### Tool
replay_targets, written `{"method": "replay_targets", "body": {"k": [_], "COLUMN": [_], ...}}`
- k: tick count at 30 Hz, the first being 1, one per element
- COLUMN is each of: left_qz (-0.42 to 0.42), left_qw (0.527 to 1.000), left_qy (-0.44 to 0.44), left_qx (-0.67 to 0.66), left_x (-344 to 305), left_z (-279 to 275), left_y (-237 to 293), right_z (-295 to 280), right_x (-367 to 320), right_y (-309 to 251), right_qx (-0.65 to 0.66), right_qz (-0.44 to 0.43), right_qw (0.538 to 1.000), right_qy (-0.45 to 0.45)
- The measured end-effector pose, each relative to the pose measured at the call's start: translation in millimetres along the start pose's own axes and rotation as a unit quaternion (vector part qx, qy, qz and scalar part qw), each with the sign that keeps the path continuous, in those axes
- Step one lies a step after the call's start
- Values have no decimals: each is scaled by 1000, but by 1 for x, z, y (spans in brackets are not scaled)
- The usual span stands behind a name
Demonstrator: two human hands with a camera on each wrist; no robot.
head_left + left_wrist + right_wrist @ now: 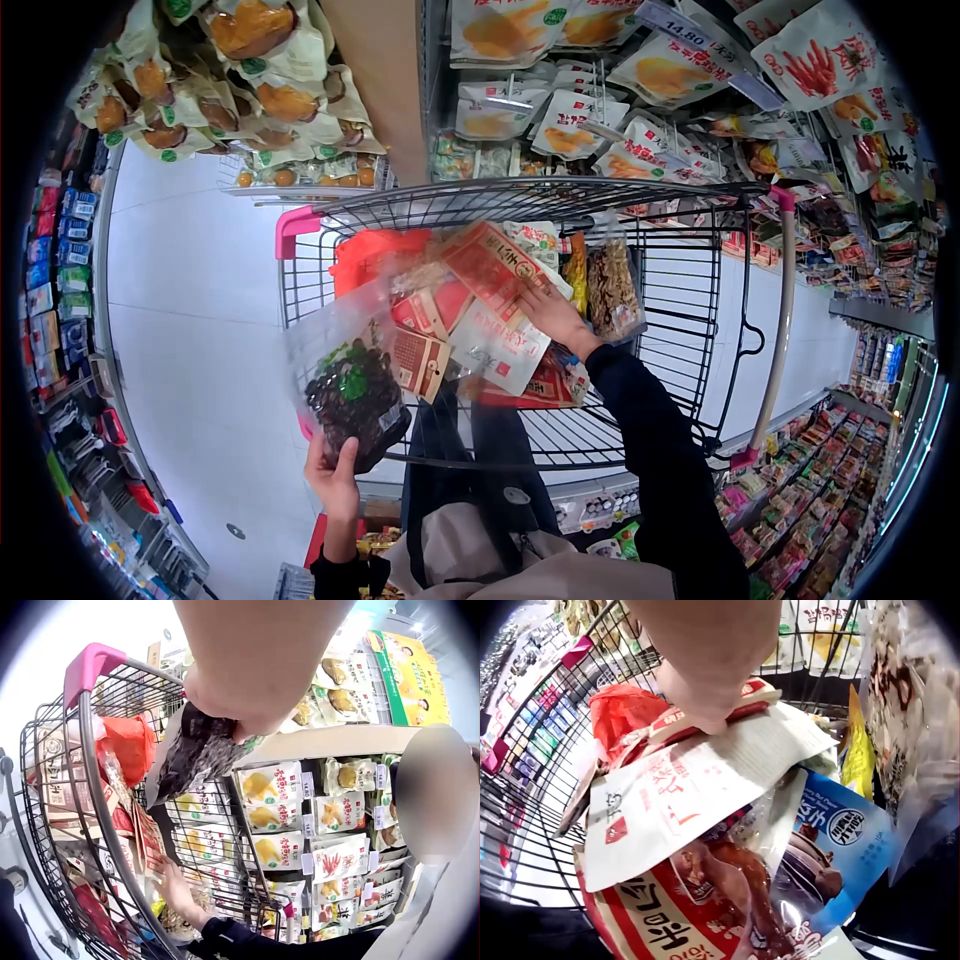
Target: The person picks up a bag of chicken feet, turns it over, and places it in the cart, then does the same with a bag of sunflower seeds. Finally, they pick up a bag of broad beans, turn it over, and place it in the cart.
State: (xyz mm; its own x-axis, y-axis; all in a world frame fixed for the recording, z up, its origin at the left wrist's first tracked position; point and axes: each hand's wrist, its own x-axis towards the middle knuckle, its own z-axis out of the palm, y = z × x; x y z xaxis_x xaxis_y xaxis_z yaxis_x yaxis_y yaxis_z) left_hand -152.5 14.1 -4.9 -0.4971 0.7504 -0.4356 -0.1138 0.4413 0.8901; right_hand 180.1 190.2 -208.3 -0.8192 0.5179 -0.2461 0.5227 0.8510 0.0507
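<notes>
My left hand (335,482) pinches the lower edge of a clear bag of dark food with a green label (352,392), held over the cart's left side. In the left wrist view this bag (196,750) hangs from the left hand (244,694). Inside the cart, my right hand (552,316) lies on a red and beige packet (490,265), its fingers at the packet's edge. A white packet (500,345) is just below it. The right wrist view shows the right hand (705,690) at a red-edged packet (742,709), above a white packet (697,784).
The wire cart (690,300) also holds a red plastic bag (375,258), a yellow packet (576,272), a clear bag of dried food (613,285) and a blue packet (847,847). Shelves of white food packets (570,125) stand beyond the cart; another shelf (75,250) is at left.
</notes>
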Motion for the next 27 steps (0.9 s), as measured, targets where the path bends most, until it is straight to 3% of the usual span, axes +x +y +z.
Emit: {"method": "replay_targets", "body": {"k": [2,5,11,14,17,18,20,21,24,27], "left_qz": [5,21,18,13,5,8,16,21,20,10], "left_qw": [1000,1000,1000,1000,999,999,999,999,1000,1000], "left_qy": [9,-9,10,19,21,23,23,22,14,-7], "left_qx": [-15,17,8,7,34,42,39,26,-9,9], "left_x": [0,0,-6,-7,-10,-10,-9,-7,-5,-3], "left_z": [-2,-4,9,12,13,13,18,26,31,30], "left_y": [-11,-23,-22,-21,-18,-18,-14,-9,-8,-8], "right_z": [5,0,-2,-6,-53,-73,-102,-87,-94,-117], "right_x": [2,9,16,17,15,11,2,-6,-28,-44], "right_y": [4,4,7,2,8,7,-1,-1,-8,-14], "right_qx": [27,41,17,22,153,260,455,473,672,761], "right_qz": [-59,-78,-65,-25,59,153,329,275,426,521], "right_qw": [996,990,991,991,978,947,826,805,567,331], "right_qy": [53,108,113,131,132,108,55,231,214,200]}}
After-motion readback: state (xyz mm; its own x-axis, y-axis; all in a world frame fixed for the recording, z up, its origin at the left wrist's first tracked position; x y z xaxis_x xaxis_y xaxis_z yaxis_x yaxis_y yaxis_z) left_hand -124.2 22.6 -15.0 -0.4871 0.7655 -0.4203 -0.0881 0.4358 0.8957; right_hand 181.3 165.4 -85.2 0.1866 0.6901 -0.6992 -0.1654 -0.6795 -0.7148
